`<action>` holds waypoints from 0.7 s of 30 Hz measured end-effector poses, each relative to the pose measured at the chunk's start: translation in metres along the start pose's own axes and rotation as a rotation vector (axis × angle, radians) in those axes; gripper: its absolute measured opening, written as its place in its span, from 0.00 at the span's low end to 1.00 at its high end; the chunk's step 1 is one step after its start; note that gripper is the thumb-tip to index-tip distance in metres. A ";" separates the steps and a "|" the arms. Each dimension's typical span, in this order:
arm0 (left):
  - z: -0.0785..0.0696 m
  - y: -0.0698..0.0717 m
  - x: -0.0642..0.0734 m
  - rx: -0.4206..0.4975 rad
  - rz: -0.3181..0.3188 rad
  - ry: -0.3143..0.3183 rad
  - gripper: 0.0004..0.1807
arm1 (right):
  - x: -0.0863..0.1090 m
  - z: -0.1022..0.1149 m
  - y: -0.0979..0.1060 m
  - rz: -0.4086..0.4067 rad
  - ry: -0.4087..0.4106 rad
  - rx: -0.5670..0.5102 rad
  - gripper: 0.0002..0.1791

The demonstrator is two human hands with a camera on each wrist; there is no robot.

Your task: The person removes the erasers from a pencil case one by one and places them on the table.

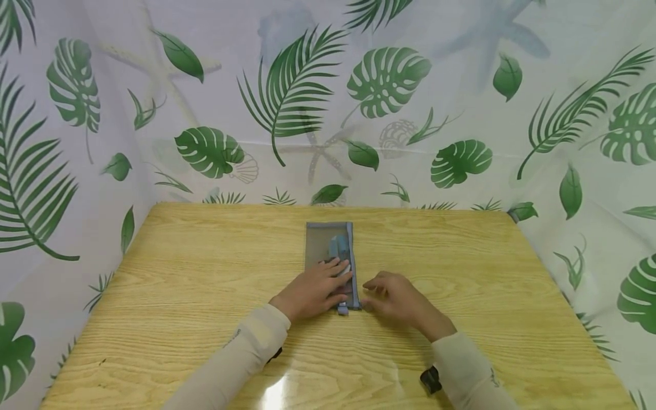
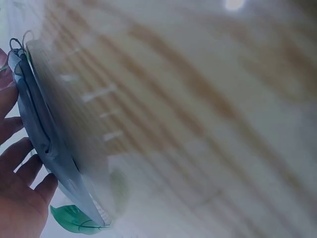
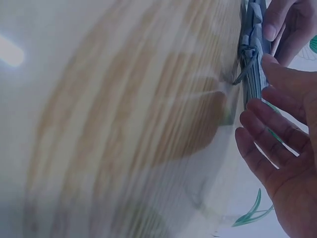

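A see-through grey mesh zip pouch (image 1: 319, 239) with blue-grey edging lies flat on the wooden table, its zipped edge to the right. Inside it show light blue objects (image 1: 338, 246), partly covered by fingers. My left hand (image 1: 314, 289) rests on the pouch's lower half, fingers spread across it. Just right of the zipped edge is my right hand (image 1: 397, 299), its fingers loosely bent and holding nothing. In the right wrist view, its fingertips come right up by the pouch's end (image 3: 251, 49), where a small zip pull hangs.
The light wooden table (image 1: 215, 245) stretches around the pouch on all sides. Behind and beside it hangs a white cloth (image 1: 307, 182) printed with green leaves and starfish. A dark wrist device (image 1: 430, 380) sits under the right sleeve.
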State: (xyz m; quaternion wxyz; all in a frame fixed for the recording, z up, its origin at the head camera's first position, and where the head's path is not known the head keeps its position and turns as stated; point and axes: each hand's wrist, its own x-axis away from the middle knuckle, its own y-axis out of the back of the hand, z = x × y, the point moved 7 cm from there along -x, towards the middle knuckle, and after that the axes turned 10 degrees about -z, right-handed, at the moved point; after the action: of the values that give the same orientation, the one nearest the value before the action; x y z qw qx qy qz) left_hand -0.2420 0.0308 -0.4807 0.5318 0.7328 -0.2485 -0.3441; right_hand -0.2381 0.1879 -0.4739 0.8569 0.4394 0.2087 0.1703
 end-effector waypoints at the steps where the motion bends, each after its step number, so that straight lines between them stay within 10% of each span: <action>1: 0.000 0.000 0.000 0.010 0.005 0.007 0.31 | 0.000 0.001 0.000 0.006 0.006 -0.005 0.18; 21: 0.000 0.001 -0.001 0.132 0.063 0.093 0.32 | 0.005 0.011 -0.004 0.062 0.081 -0.022 0.07</action>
State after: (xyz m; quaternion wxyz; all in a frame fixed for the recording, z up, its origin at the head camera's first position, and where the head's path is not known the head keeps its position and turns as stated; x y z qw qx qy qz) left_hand -0.2431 0.0313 -0.4790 0.5038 0.7734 -0.2684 -0.2756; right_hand -0.2273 0.1804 -0.4728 0.8470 0.4289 0.2274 0.2167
